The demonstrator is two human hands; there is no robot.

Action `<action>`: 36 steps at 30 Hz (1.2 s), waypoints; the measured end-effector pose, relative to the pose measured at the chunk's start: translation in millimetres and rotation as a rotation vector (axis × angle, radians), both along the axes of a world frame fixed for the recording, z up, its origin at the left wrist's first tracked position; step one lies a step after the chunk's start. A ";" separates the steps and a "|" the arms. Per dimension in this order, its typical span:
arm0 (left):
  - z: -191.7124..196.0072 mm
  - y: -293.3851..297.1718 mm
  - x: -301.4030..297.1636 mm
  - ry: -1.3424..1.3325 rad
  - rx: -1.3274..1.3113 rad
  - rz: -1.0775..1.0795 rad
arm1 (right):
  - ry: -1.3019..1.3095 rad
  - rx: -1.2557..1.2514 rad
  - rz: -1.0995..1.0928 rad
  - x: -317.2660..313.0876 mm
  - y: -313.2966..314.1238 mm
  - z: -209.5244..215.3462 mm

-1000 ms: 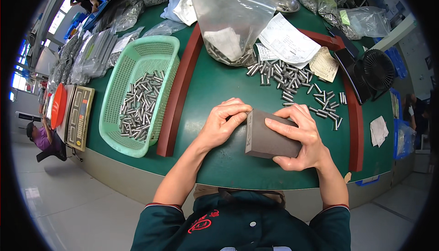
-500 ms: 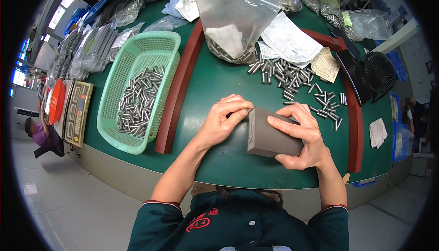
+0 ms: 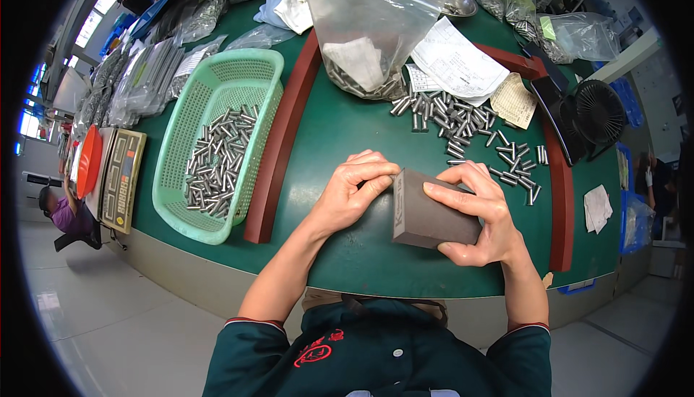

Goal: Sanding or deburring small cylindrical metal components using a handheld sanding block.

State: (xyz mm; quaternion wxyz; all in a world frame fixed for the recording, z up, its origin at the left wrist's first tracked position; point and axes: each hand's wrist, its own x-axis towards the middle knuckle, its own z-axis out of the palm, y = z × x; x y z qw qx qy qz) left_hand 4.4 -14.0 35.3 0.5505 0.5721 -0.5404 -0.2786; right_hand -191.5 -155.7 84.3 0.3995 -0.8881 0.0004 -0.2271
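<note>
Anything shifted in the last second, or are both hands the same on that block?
Nearly nothing. The right hand still grips the dark grey block, and the left hand stays curled against its left end. The loose metal pins, green basket and clear bag lie as before.

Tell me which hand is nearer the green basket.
Left. The left hand lies on the mat just right of the green basket; the right hand holds the grey block farther right.
</note>
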 end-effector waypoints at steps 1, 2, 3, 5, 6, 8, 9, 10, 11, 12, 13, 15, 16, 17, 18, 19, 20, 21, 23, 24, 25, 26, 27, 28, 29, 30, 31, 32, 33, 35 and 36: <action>0.4 -0.1 0.2 -0.004 0.005 -0.002 | 0.000 0.000 0.000 -0.4 -0.4 0.6; 0.6 -0.1 0.1 -0.009 0.011 -0.004 | 0.011 0.002 -0.001 -1.0 -0.8 1.5; 0.2 -0.1 0.2 -0.009 0.011 -0.005 | 0.020 0.004 -0.003 -1.1 -0.9 1.9; -1.0 0.0 0.1 -0.058 -0.026 0.005 | 0.011 0.009 -0.013 0.2 0.1 -0.7; -0.5 -0.1 0.0 -0.056 -0.027 0.003 | 0.004 0.013 -0.023 -0.1 0.3 -1.3; 0.9 0.2 0.4 -0.038 -0.001 0.007 | 0.009 0.015 -0.021 -1.2 -0.1 0.3; 0.1 0.0 0.3 -0.040 -0.001 0.008 | 0.009 0.018 -0.015 -0.5 -0.4 0.5; -1.4 -0.4 -0.3 -0.039 -0.007 0.009 | 0.007 0.018 -0.014 -0.2 -0.8 0.1; -2.1 -0.5 -0.4 -0.037 -0.013 0.010 | 0.006 0.022 -0.011 -0.2 -1.5 -0.6; -1.8 -0.4 -0.5 -0.037 -0.013 0.008 | 0.007 0.026 -0.010 -0.7 -1.8 -1.3; -1.0 -0.2 -0.5 -0.039 -0.012 0.007 | 0.007 0.026 -0.012 -0.5 -1.4 -1.9; -0.3 -0.1 -0.5 -0.041 -0.011 0.005 | -0.001 0.023 -0.026 0.5 -0.3 -2.6; -0.2 0.0 -0.5 -0.051 -0.015 0.012 | 0.000 0.024 -0.026 0.1 -0.3 -2.1; -0.2 0.1 -0.5 -0.061 -0.018 0.019 | 0.009 0.044 -0.003 -0.4 -0.4 -1.0; -1.1 0.0 -0.2 -0.062 -0.018 0.020 | 0.017 0.065 0.021 -0.3 -0.6 -0.4; -2.9 -0.4 0.1 -0.060 -0.023 0.019 | 0.016 0.065 0.022 0.1 -1.0 -0.7; -3.7 -0.6 0.5 -0.059 -0.029 0.018 | 0.007 0.057 0.013 0.7 -1.4 -1.3; -3.4 -0.8 0.7 -0.058 -0.029 0.015 | 0.001 0.048 0.002 0.0 -1.9 -1.8; -1.7 -1.1 1.4 -0.061 -0.027 0.016 | -0.029 0.029 -0.043 0.2 -0.2 -3.1; 0.1 -1.0 0.8 -0.063 -0.027 0.014 | -0.062 0.011 -0.084 1.1 0.8 -4.6; 2.9 -0.9 -0.7 0.010 0.000 -0.011 | -0.116 0.076 -0.087 0.9 -3.1 -7.0; 4.6 -0.6 -1.4 0.081 0.027 -0.035 | -0.127 0.122 -0.087 -0.5 -5.5 -7.6; 2.8 0.7 0.7 0.200 0.050 -0.051 | -0.139 0.167 -0.083 -1.2 -7.6 -7.6; 2.6 1.2 1.2 0.196 0.049 -0.049 | -0.115 0.136 -0.081 -2.1 -7.9 -6.6; 2.9 1.7 1.5 0.305 0.077 -0.055 | -0.102 0.116 -0.068 -2.0 -7.6 -5.1; 2.8 1.8 2.1 0.414 0.104 -0.065 | -0.088 0.095 -0.059 -2.1 -7.0 -4.1; 2.2 2.1 2.5 0.410 0.103 -0.067 | -0.085 0.086 -0.061 -2.0 -6.0 -3.9; 1.2 2.5 2.9 0.418 0.097 -0.067 | -0.089 0.085 -0.063 -1.3 -5.2 -3.7; 0.2 2.5 2.6 0.429 0.091 -0.068 | -0.086 0.074 -0.057 -1.2 -4.6 -3.3; -2.3 2.1 2.1 0.402 0.078 -0.073 | -0.064 0.072 -0.044 -1.7 -2.8 -2.4; -2.8 1.9 2.1 0.377 0.065 -0.075 | -0.066 0.071 -0.046 -1.5 -1.9 -2.2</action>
